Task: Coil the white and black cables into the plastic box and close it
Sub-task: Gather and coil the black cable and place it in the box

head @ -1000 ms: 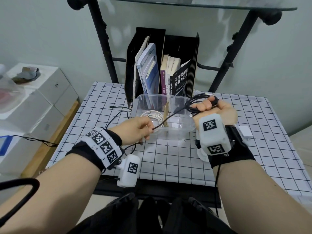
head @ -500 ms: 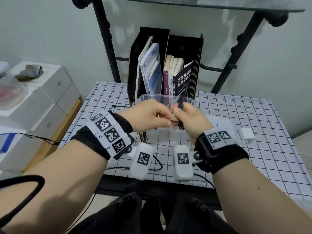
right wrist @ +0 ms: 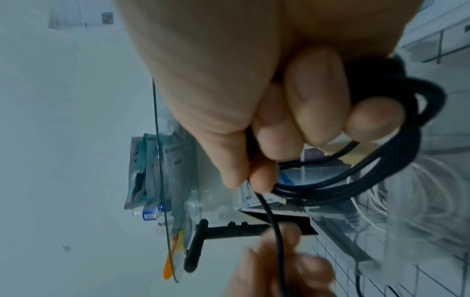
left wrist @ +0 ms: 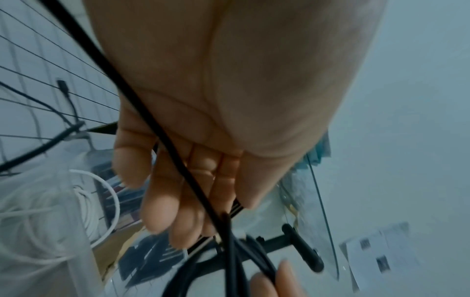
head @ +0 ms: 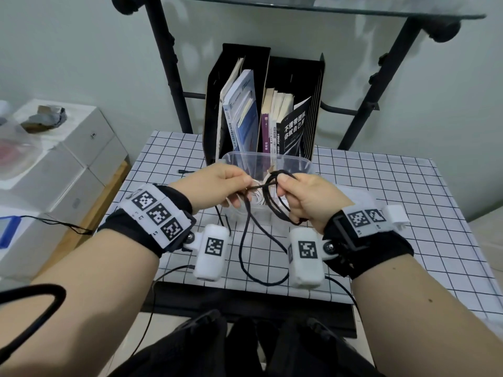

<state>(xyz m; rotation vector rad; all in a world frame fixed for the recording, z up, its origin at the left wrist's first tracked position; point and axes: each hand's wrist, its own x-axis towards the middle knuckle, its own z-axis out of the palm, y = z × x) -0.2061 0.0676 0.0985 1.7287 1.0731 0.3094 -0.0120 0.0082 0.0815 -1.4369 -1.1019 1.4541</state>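
Both hands now meet above the plastic box | right hand grips black cable loops, left hand pinches its tail | white cable boxed; lid unseen

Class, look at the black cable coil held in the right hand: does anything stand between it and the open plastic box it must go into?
Nothing visible blocks it. The box has no lid on and sits just behind the black cable in the right hand; only the white cable lies inside.

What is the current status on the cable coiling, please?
Both hands on thin black cable: right hand grips the loops, left hand pinches the tail. Clear plastic box open, coiled white cable inside.
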